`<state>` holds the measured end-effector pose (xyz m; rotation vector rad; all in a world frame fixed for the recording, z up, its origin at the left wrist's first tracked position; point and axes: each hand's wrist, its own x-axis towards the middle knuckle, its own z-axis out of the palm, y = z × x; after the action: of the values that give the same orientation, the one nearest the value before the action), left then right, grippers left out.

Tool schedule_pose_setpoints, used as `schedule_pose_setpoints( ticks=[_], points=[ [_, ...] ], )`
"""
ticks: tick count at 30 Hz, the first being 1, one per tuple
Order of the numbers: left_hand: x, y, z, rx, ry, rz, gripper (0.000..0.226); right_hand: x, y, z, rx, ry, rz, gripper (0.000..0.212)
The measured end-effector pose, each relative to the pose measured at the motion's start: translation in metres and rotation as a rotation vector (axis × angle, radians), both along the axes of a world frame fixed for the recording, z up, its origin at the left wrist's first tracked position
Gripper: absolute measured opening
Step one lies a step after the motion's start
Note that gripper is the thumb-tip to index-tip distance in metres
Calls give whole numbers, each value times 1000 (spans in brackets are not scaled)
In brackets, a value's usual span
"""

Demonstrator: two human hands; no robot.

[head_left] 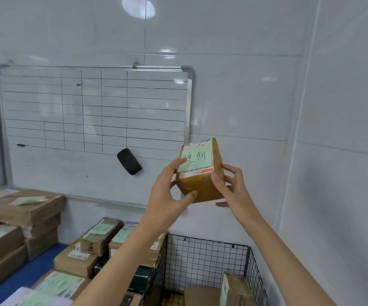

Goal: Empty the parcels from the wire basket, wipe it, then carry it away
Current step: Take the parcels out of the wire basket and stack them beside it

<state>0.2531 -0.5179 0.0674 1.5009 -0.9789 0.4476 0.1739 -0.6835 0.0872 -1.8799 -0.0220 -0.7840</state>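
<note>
A small brown parcel [202, 186] with a green handwritten label is raised in front of the wall, above the basket. My left hand [167, 191] grips its left side, thumb under the lower edge. My right hand [231, 186] holds its right side with the thumb on the front corner. The black wire basket [202, 259] stands at the lower right against the wall. Brown parcels [233, 288] still lie inside it, one upright at its right side.
Several cardboard parcels [77, 259] with green labels are stacked on a blue surface [24, 277] left of the basket. More boxes [24, 213] pile at the far left. A ruled whiteboard [94, 111] with a black eraser [129, 161] hangs on the tiled wall.
</note>
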Motion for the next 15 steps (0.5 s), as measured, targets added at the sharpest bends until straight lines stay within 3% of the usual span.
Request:
schedule_pose_setpoints(
  ticks=[5, 15],
  points=[
    [-6, 28, -9, -20, 55, 129, 66, 10, 18, -10, 4, 56, 139, 75],
    [-18, 130, -33, 22, 200, 371, 86, 38, 94, -41, -120, 87, 403, 86]
  ],
)
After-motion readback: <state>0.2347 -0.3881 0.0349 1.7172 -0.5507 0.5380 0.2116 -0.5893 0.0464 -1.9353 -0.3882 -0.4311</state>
